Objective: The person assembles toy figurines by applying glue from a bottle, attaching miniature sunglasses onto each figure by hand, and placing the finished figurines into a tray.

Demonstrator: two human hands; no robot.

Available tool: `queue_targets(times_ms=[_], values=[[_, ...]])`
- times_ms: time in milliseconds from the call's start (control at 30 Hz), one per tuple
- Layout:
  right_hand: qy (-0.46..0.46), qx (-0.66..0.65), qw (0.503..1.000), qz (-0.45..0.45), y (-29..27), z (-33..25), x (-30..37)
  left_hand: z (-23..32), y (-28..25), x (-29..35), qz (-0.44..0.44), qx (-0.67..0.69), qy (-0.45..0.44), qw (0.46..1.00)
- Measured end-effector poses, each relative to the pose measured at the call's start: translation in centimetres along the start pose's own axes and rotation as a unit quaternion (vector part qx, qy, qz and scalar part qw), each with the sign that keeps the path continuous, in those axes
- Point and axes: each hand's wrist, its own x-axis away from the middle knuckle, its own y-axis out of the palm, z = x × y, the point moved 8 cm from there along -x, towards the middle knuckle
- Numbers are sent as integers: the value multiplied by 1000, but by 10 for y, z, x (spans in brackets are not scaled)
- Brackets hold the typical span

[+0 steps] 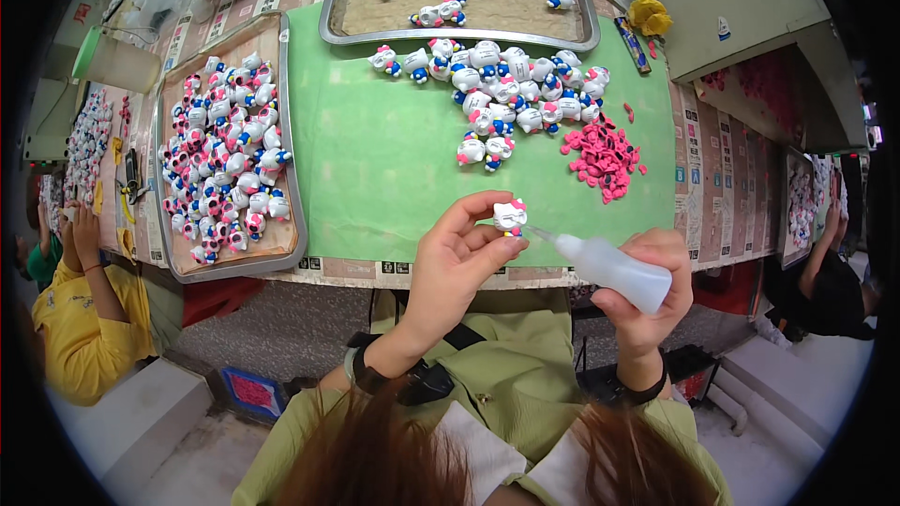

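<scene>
Between the thumb and fingers of my left hand [459, 248] is a small white cat figurine [509, 216] with pink and blue parts. My right hand [649, 290] grips a translucent white squeeze bottle [619, 272], tilted so its thin nozzle points at the figurine. The nozzle tip is at or very near the figurine's side; I cannot tell if it touches. Beyond my hands, a heap of similar figurines [506, 84] lies on the green mat [375, 159]. To the right of that heap is a pile of small pink pieces [602, 161].
On the left, a metal tray [298, 225] holds many figurines with pink parts. Another metal tray [459, 38] with figurines stands at the far side. A marker-like tube [633, 45] and a yellow crumpled item [649, 15] lie far right. Co-workers sit left, in a yellow shirt [89, 328], and right.
</scene>
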Motion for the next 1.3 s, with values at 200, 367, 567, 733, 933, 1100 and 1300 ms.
queue_targets(times_ms=[200, 367, 567, 733, 933, 1100, 1300], values=[[4, 24, 1000, 0, 2, 1, -2, 2, 1, 2, -3, 4, 3, 1000], [7, 18, 1000, -11, 2, 1, -3, 1, 2, 2, -6, -15, -2, 1000], [1, 26, 1000, -18, -1, -2, -5, 3, 1, 1, 0, -10, 8, 1000], [8, 21, 1000, 7, -7, -2, -4, 1, 3, 0, -14, 21, -2, 1000], [0, 30, 1000, 5, -5, -2, -4, 2, 3, 2, -18, 21, -3, 1000], [-1, 47, 999, 1, -9, 0, -4, -1, 0, 1, -9, 19, -3, 1000], [153, -213, 945, 196, -36, 39, 4, 1, 6, -1, -20, 29, -1, 999]])
